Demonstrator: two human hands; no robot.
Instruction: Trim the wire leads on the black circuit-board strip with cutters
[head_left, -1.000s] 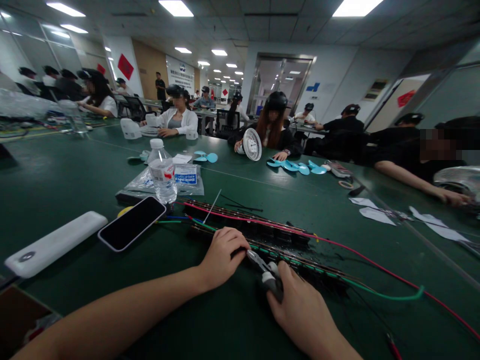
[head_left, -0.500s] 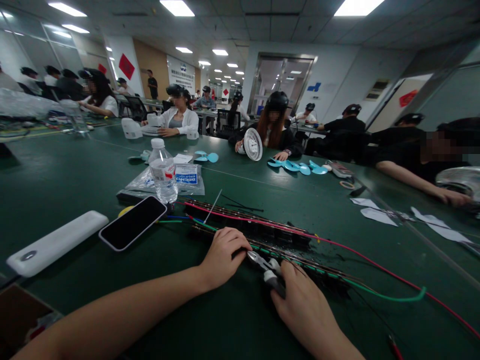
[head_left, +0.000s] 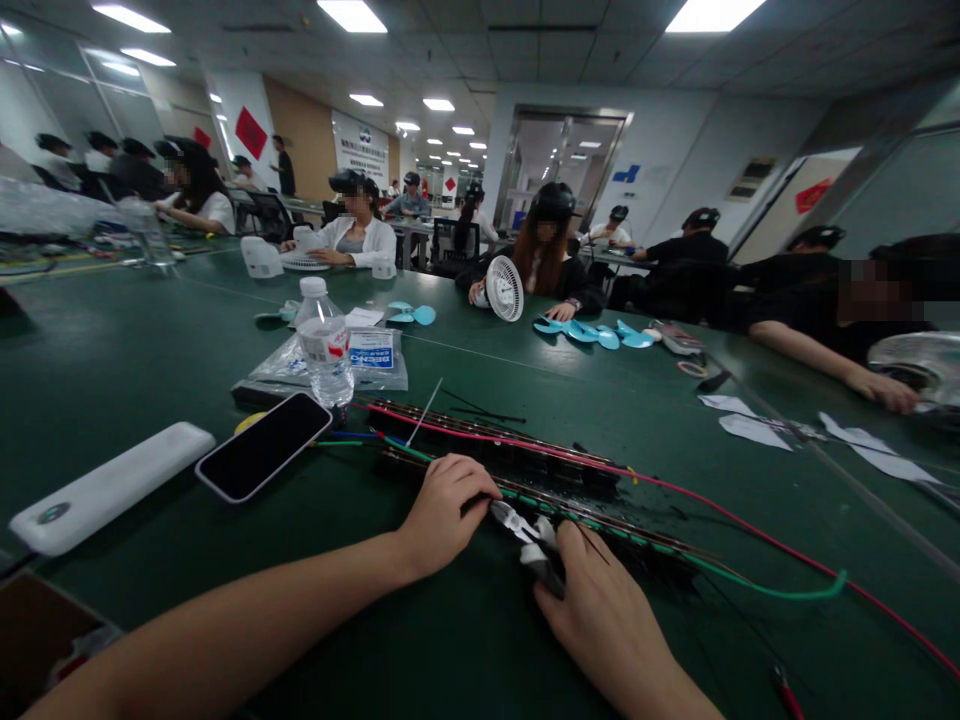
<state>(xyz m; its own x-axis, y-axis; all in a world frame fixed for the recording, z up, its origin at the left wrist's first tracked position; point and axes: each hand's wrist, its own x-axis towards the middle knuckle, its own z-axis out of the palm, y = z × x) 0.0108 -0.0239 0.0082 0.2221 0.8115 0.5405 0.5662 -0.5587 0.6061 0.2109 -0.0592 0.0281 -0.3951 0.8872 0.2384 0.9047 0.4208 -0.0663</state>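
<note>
Pliers (head_left: pixel 516 522) sit clasped in the right hand (head_left: pixel 604 600); what the curled left hand (head_left: pixel 444 512) grips, I cannot tell.

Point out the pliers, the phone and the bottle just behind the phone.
Pliers (head_left: pixel 515 522): head view, on the metal part in front of the handles.
Phone (head_left: pixel 264 447): head view, middle of the dark screen.
Bottle (head_left: pixel 325 348): head view, on the label around its body.

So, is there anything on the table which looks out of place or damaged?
A thin white strip sticks up at a slant beyond the left hand, while the red wire nearby lies low. I see no clear damage.
</note>
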